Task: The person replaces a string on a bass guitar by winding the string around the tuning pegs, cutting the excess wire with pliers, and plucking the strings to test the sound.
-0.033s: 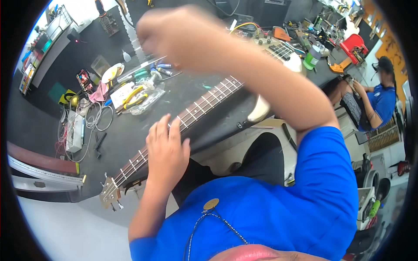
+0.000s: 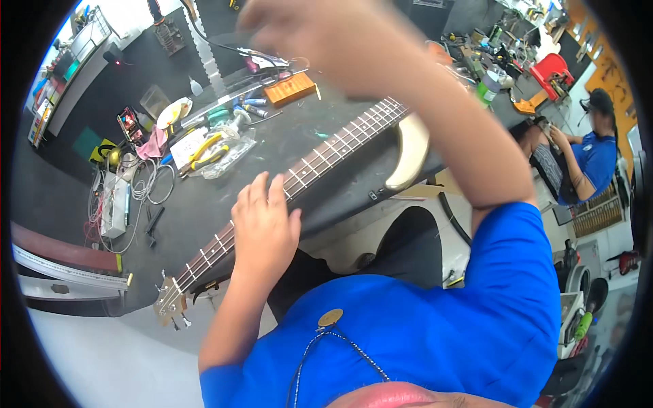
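Observation:
A bass guitar lies slantwise on the dark bench, its fretted neck (image 2: 337, 145) running from the lower left to the upper right. The wooden headstock (image 2: 169, 299) with its tuners is at the near left, and a cream body horn (image 2: 411, 155) shows at the right. My left hand (image 2: 264, 228) rests over the neck, fingers stretched onto the strings and thumb apart. Raised above the far part of the bench, my right hand (image 2: 306, 37) is smeared by motion. Its fingers cannot be made out, and that forearm hides much of the guitar's body.
An orange wooden block (image 2: 290, 89) lies beyond the neck. Yellow-handled pliers (image 2: 212, 151) lie on a plastic bag, near blue-handled tools (image 2: 254, 107). Coiled cables (image 2: 153, 182) are at the left. A green bottle (image 2: 487, 90) stands at the right, where another person (image 2: 590, 153) sits.
My right hand has moved up and to the right, uncovering the orange block and a cable while covering more of the guitar's body. My left hand has shifted very slightly up along the neck.

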Demonstrator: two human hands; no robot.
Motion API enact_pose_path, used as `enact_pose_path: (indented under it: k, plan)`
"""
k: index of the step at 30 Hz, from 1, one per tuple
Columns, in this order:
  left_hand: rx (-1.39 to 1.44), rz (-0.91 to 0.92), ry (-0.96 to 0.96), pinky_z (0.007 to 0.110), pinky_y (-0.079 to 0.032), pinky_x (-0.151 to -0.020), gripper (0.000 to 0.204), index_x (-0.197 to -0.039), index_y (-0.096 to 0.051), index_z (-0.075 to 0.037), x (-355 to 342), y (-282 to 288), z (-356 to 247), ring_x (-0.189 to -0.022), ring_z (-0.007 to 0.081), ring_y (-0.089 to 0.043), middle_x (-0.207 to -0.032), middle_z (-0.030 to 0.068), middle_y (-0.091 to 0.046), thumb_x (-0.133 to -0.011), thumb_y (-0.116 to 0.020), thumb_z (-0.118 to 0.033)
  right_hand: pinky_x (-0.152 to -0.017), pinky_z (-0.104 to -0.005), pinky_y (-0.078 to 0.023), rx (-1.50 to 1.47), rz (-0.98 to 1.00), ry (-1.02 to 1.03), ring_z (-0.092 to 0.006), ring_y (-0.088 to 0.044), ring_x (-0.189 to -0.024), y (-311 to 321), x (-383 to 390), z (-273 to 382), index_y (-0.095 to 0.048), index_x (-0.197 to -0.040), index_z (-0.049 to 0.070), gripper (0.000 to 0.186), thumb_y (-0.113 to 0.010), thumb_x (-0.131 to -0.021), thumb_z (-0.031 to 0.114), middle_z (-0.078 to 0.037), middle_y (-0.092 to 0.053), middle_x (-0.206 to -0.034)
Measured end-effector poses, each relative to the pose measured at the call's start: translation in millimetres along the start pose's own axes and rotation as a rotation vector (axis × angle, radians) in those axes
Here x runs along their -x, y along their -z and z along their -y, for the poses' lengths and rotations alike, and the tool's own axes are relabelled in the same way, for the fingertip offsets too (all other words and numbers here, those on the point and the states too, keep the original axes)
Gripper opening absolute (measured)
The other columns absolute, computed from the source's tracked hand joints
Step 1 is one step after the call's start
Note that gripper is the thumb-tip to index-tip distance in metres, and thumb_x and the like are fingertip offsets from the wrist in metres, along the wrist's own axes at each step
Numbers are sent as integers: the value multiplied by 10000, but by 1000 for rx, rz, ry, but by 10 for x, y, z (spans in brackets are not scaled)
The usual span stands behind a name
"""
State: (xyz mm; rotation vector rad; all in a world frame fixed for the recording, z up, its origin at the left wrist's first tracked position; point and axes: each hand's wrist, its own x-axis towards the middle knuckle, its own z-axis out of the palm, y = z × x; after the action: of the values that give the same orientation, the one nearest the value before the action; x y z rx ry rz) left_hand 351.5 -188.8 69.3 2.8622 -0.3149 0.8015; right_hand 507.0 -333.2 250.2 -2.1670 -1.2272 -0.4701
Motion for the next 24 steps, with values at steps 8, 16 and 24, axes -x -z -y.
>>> enact_pose_path:
  k: [8,16,24]
  plan:
    - [-250,241,-5,493,-603,-837,632,-1497,-544,8,-652,-627,-289,-1035,360,-724,-1145,176,-670,-959,-761,-242,-849,-204,-477,245,-416,-374,-47,-637,-975,2621,1883,-359,-755,-1294,53,263,-633,-1105,188,35,-719,-1059]
    - [-49,306,24,498,-578,-913,683,-1474,-555,-4,-350,-7,102,-1047,400,-703,-1144,191,-682,-838,-788,-83,-983,-276,-465,181,-423,-642,-94,-627,-1061,2542,2513,-648,-763,-1198,55,205,-635,-1085,169,4,-736,-1107]
    - [-63,361,99,515,-542,-900,805,-1528,-546,-28,593,529,607,-1036,414,-682,-1140,180,-673,-772,-820,-7,-995,-328,-507,182,-115,-532,-193,-686,-1064,1876,2531,-2104,-808,-1194,17,221,-693,-1011,64,-55,-720,-1105]
